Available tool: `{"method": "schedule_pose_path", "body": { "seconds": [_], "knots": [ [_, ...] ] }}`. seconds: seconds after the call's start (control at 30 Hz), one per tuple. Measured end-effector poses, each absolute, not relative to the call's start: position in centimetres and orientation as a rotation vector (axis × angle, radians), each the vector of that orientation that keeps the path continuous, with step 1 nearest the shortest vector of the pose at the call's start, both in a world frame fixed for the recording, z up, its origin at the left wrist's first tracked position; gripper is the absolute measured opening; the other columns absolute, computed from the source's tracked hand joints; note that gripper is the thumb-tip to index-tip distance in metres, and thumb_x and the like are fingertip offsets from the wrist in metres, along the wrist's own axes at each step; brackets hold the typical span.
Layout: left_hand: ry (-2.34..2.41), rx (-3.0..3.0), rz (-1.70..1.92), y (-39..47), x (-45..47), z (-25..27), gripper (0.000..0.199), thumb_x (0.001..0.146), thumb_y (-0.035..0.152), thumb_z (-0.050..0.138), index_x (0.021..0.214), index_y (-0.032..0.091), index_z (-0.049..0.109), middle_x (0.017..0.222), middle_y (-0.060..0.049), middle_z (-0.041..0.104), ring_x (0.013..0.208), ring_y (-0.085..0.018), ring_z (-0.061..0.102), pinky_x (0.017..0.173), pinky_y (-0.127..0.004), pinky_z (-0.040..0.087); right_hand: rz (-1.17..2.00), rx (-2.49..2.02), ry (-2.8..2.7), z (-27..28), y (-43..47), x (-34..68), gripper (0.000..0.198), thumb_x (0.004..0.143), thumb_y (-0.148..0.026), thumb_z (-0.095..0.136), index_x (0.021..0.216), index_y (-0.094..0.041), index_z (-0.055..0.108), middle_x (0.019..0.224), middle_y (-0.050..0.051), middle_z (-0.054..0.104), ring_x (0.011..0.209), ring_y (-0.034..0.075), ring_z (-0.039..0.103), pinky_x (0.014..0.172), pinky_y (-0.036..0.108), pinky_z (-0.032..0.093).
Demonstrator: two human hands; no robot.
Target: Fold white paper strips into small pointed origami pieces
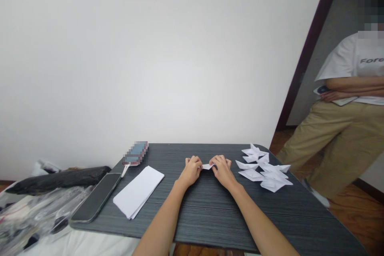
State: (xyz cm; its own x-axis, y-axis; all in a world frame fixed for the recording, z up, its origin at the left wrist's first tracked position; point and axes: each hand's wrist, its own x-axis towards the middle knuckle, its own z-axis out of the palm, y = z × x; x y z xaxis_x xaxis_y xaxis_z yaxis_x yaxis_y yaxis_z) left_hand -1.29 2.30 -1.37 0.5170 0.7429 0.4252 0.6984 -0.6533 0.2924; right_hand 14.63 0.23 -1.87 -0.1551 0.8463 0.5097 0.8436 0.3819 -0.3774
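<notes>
Between my two hands is a small folded piece of white paper [207,166], just above or on the dark table. My left hand [193,169] pinches its left end with the fingers curled. On the other end, the fingers of my right hand [221,167] are closed around the paper's edge. Parts of the paper are hidden behind my fingers. To the right of my hands lies a group of several folded white paper boats [274,174]. A stack of white paper sheets [139,192] rests on the table to the left.
The dark wood-grain table [210,216] stands against a white wall. On its left are a black phone [97,198] and a blurred device [136,153] with a white cable. Plastic bags [51,212] lie left of the table. At right a person [345,120] stands with folded arms.
</notes>
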Motion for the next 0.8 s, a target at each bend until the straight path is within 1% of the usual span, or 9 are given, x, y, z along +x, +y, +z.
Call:
{"method": "schedule_pose_path", "body": {
  "seconds": [0.07,0.17,0.27,0.37,0.47,0.53,0.63,0.73,0.8],
  "knots": [
    [1.228,2.62,0.784,2.6,-1.5,-1.7,0.014,0.073,0.01,0.043,0.07,0.016,0.055,0.086,-0.004,0.049,0.085,-0.016,0.043,0.075,-0.03,0.032,0.068,-1.409,-2.064,-2.3,0.5,14.9,0.016,0.071,-0.008,0.043,0.075,-0.02,0.053,0.081,0.002,0.054,0.085,0.017,0.042,0.076,0.032,0.023],
    [1.151,2.546,0.781,3.1,-1.7,-1.9,0.013,0.073,0.014,0.044,0.068,0.015,0.056,0.081,-0.004,0.049,0.076,-0.013,0.046,0.07,-0.025,0.036,0.179,-1.354,-2.117,-2.9,1.1,15.4,0.012,0.074,-0.014,0.043,0.075,-0.019,0.055,0.079,0.002,0.055,0.081,0.015,0.045,0.074,0.029,0.028],
    [1.086,2.525,0.787,3.6,-1.7,-2.0,0.02,0.077,0.021,0.041,0.066,0.014,0.056,0.077,-0.003,0.05,0.071,-0.012,0.047,0.069,-0.024,0.038,0.279,-1.321,-2.086,-3.3,1.8,15.9,0.016,0.076,-0.017,0.042,0.071,-0.017,0.056,0.077,0.003,0.055,0.077,0.015,0.047,0.07,0.027,0.033],
    [1.109,2.493,0.827,4.0,-1.6,-2.3,0.025,0.08,0.022,0.037,0.067,0.014,0.057,0.074,-0.003,0.052,0.071,-0.012,0.049,0.069,-0.024,0.038,0.363,-1.31,-2.012,-3.6,2.4,16.2,0.016,0.075,-0.017,0.043,0.071,-0.017,0.058,0.074,0.003,0.056,0.075,0.015,0.049,0.071,0.026,0.035],
    [1.187,2.406,0.899,4.3,-1.4,-2.7,0.017,0.076,0.018,0.041,0.079,0.015,0.057,0.074,-0.002,0.054,0.071,-0.012,0.05,0.068,-0.024,0.038,0.442,-1.305,-1.916,-3.7,2.5,16.3,0.016,0.072,-0.016,0.045,0.081,-0.017,0.058,0.078,0.003,0.058,0.076,0.015,0.051,0.072,0.026,0.036],
    [1.229,2.347,0.953,4.4,-1.4,-3.0,0.016,0.073,0.015,0.044,0.086,0.016,0.054,0.074,-0.001,0.055,0.069,-0.012,0.05,0.066,-0.023,0.039,0.478,-1.317,-1.862,-3.7,2.5,16.3,0.02,0.069,-0.016,0.047,0.086,-0.018,0.057,0.076,0.001,0.059,0.072,0.015,0.052,0.069,0.025,0.037],
    [1.259,2.326,0.965,4.5,-1.4,-3.1,0.013,0.07,0.013,0.046,0.08,0.016,0.053,0.071,0.0,0.054,0.064,-0.011,0.049,0.062,-0.023,0.038,0.487,-1.358,-1.824,-3.6,2.4,16.3,0.017,0.067,-0.018,0.049,0.081,-0.018,0.058,0.071,0.001,0.059,0.069,0.015,0.053,0.067,0.025,0.037],
    [1.304,2.348,0.946,4.6,-1.5,-3.1,0.01,0.068,0.012,0.045,0.074,0.015,0.052,0.069,-0.001,0.054,0.063,-0.011,0.048,0.061,-0.023,0.038,0.47,-1.407,-1.818,-3.7,2.5,16.3,0.013,0.066,-0.019,0.05,0.075,-0.018,0.059,0.075,0.002,0.061,0.075,0.016,0.054,0.07,0.027,0.037],
    [1.34,2.376,0.945,4.5,-1.4,-3.2,0.011,0.068,0.011,0.044,0.075,0.015,0.052,0.071,-0.002,0.054,0.066,-0.013,0.049,0.063,-0.024,0.038,0.451,-1.447,-1.814,-3.9,2.6,16.3,0.014,0.066,-0.019,0.05,0.077,-0.018,0.06,0.08,0.004,0.062,0.079,0.017,0.054,0.073,0.028,0.036]
  ]
}}
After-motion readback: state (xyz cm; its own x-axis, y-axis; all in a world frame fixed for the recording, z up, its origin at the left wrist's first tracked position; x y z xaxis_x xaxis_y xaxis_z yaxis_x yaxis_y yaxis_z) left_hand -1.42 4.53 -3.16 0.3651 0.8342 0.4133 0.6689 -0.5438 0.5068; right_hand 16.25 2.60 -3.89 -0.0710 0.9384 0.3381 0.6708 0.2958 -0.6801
